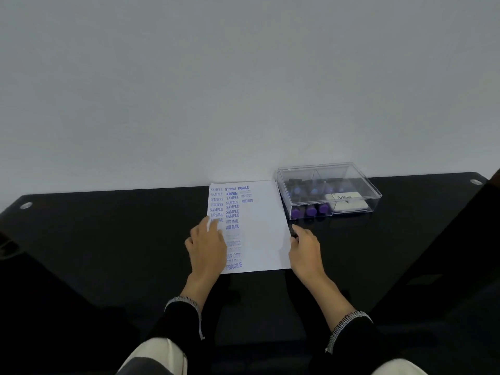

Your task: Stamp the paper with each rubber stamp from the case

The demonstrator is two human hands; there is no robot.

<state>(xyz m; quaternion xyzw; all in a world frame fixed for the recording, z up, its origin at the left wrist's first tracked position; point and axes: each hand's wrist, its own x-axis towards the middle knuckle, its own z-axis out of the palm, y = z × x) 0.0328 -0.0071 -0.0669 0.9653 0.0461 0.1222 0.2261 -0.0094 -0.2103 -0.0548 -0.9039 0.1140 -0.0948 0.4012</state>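
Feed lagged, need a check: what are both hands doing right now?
Left hand: open, flat on the paper.
Right hand: at the paper's right edge; grip cannot be told.

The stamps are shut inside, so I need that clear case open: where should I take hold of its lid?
Probably grip the lid by its two short side edges, coming down from above. It sits flat over the clear case with no knob or tab visible, and the paper lies close along its left side. The right hand is nearer to it.

I see a glossy black table (108, 239), matt white paper (265, 234), a clear plastic case (328, 189), and cloth sleeves (186, 320).
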